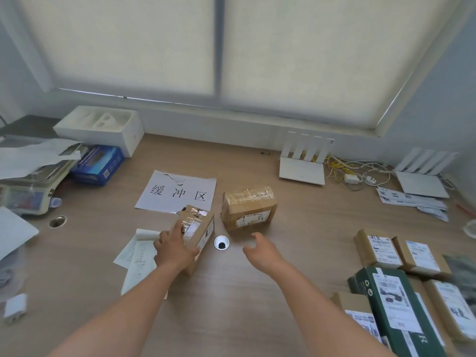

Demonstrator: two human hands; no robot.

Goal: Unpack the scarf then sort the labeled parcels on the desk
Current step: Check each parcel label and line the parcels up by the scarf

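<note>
The fingers (177, 231) of the left hand (173, 249) grasp a taped cardboard parcel (197, 231) on the counter (231, 292). The right hand (261, 249) hovers with fingers spread and released, a second labeled parcel (248, 208) just beyond its fingertips.

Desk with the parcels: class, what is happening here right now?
A person's left hand grips a taped cardboard parcel at the near edge of a paper sign. The right hand is open and empty, just short of a second brown parcel. More labelled parcels wait at the desk's right.
</note>
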